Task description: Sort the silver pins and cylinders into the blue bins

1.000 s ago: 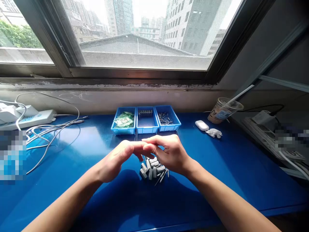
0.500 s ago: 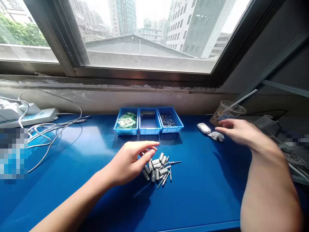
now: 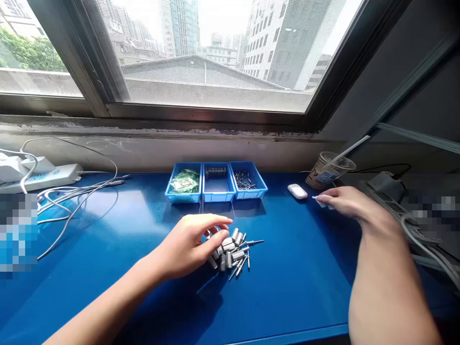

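Observation:
My left hand (image 3: 196,247) hovers beside a small pile, thumb and fingers apart, with nothing seen between them. Short grey metal blocks (image 3: 229,246) and several pop rivets (image 3: 241,266) make up that pile on the blue table; my fingers cover some of its left side. Over on the right, my right hand (image 3: 347,201) has its fingers closed on a crumpled white tissue (image 3: 324,201). Left of the tissue lies a white rounded case (image 3: 297,191).
Three blue bins stand in a row: one with green packets (image 3: 185,182), one with small metal cylinders (image 3: 215,171), one with rivets (image 3: 245,181). A plastic cup (image 3: 325,172) with a straw stands behind my right hand. Cables (image 3: 68,196) and a power strip (image 3: 57,176) lie left.
My right hand has come down onto the crumpled tissue and its fingers have closed on it. My left hand stays by the pile. The whole view has shifted slightly.

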A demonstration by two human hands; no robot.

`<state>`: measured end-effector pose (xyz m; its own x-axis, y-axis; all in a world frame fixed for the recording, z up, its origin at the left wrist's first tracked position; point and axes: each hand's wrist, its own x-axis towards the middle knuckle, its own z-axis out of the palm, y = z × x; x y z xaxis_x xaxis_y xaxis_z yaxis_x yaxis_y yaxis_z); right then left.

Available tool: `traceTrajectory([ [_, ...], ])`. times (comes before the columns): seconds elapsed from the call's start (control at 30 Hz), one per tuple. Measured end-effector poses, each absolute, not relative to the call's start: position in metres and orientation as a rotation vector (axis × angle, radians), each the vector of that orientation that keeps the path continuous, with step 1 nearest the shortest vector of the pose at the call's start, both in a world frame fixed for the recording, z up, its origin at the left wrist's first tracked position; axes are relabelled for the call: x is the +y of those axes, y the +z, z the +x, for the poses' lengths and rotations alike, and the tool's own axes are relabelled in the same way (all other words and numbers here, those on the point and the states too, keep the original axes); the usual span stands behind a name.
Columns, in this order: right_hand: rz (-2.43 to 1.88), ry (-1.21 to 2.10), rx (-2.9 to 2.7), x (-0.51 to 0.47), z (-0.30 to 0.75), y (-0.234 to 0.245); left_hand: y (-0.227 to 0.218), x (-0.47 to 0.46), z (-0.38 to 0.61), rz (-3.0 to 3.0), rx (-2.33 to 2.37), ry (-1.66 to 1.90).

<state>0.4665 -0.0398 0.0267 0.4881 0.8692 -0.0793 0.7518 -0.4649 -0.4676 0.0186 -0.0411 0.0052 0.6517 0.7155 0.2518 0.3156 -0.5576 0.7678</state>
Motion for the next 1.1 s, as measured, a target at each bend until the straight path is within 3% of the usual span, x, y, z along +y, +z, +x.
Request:
traceTrajectory([
  [0.1,-2.184,0.383,-1.427,-0.045,0.441,0.045,0.003,-0.041,0.019,2.177,0.797,0.751],
  [0.23,-1.759,0.554,-1.696,-0.043,0.351,0.057,-0.003,-0.038,0.018,2.191,0.77,0.813],
  [0.43,-1.252,0.964,-1.987,-0.029,0.24,0.029,-0.01,-0.032,0.016,2.357,0.785,1.039],
  [0.63,-1.042,1.313,-1.713,-0.032,0.217,0.002,-0.015,-0.027,0.018,2.412,0.898,1.186],
  [0.9,-0.716,1.684,-1.579,-0.037,0.223,0.004,-0.017,-0.025,0.014,2.527,0.935,1.321],
  [1.1,-0.69,1.592,-1.473,-0.038,0.224,0.006,-0.009,-0.027,0.013,2.446,0.969,1.37],
])
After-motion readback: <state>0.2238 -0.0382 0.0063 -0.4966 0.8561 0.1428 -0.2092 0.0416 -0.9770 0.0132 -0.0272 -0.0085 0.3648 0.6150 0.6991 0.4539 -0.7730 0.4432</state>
